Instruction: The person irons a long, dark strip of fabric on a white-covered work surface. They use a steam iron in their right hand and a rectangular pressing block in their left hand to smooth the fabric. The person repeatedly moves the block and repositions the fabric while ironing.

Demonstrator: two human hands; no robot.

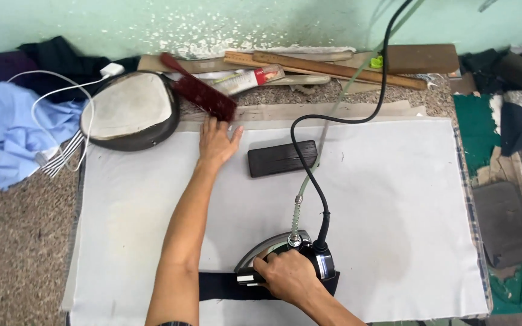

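Note:
My right hand [290, 279] grips the handle of a steam iron [273, 249] that rests on a strip of dark fabric [219, 286] near the front edge of the white pressing cloth [394, 199]. A black cord [310, 175] and a pale hose [327, 121] rise from the iron toward the wall. My left hand [216, 142] lies flat, fingers spread, on the far part of the cloth, just below a dark red brush [200, 90] and left of a black block [282, 158].
An oval padded pressing cushion [129, 108] sits at the back left, beside blue cloth [7, 133] and a white charger cable [61, 90]. Wooden rulers and sticks [333, 67] lie along the green wall. Dark and green fabric scraps [502, 151] are at the right.

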